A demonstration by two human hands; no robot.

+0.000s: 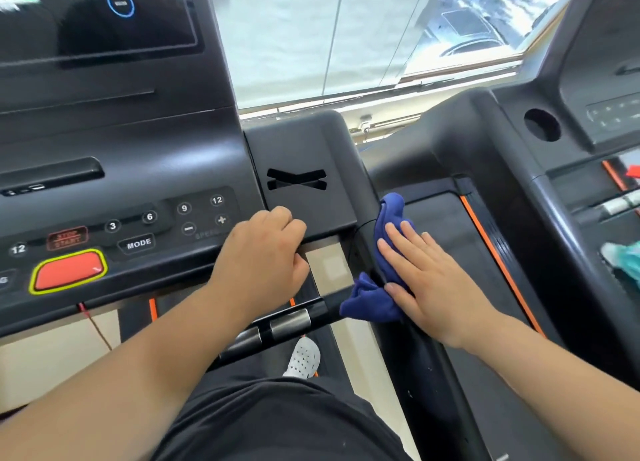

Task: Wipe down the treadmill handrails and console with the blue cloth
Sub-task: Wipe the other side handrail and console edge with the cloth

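The black treadmill console point(131, 155) fills the left, with number buttons, a MODE key and a red stop button point(67, 270). My left hand point(263, 256) grips the console's lower right edge, fingers curled over it. The blue cloth point(377, 289) lies bunched on the black right handrail point(408, 356), just below the side panel with the X-shaped slot point(296, 180). My right hand point(429, 277) lies flat on the cloth with straight fingers and presses it against the rail.
A front crossbar with silver pulse sensors point(289, 322) runs below the console. A second treadmill point(519, 169) stands close on the right, with a cup hole and orange belt trim. A window point(346, 34) lies ahead. My white shoe point(304, 356) shows below.
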